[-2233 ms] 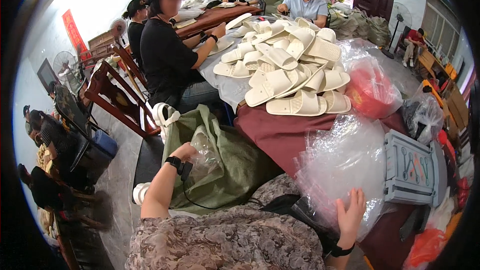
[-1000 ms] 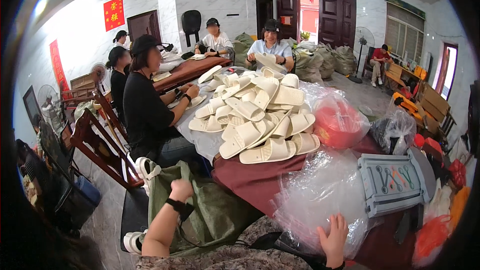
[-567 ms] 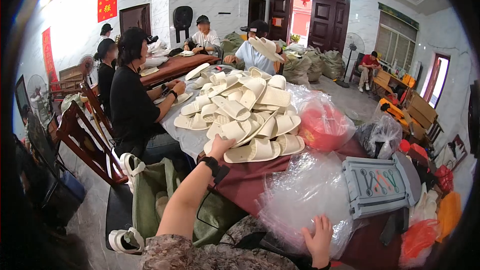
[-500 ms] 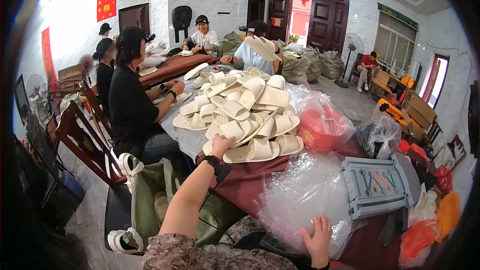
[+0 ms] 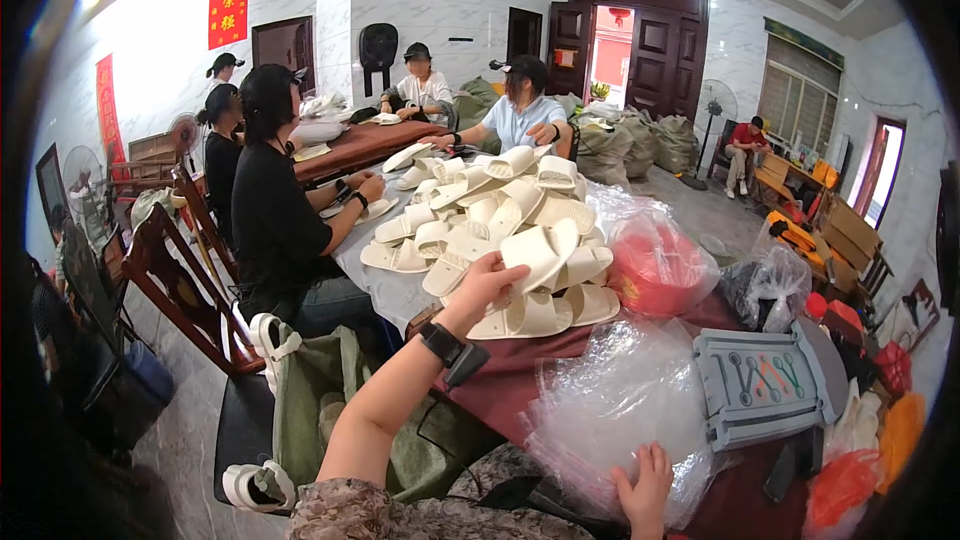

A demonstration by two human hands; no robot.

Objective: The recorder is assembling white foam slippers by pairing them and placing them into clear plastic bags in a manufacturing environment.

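A large heap of cream slippers (image 5: 470, 210) covers the table in front of me. My left hand (image 5: 485, 288) grips one cream slipper (image 5: 542, 256) by its edge and holds it up over the near side of the heap. A pair of slippers (image 5: 530, 314) lies below it at the table's near edge. On the right, my right hand (image 5: 645, 485) rests with fingers apart on a stack of clear plastic bags (image 5: 620, 395).
Right of the bags lies a grey plastic folding stool (image 5: 757, 377). Behind it sits a red bundle in clear plastic (image 5: 662, 265). A green sack (image 5: 335, 420) stands open at my left, beside a wooden chair (image 5: 185, 280). Co-workers (image 5: 285, 180) sit around the far side.
My left hand has lifted a slipper off the heap. The far co-worker in light blue has lowered the slipper that was raised. My right hand stays on the bags.
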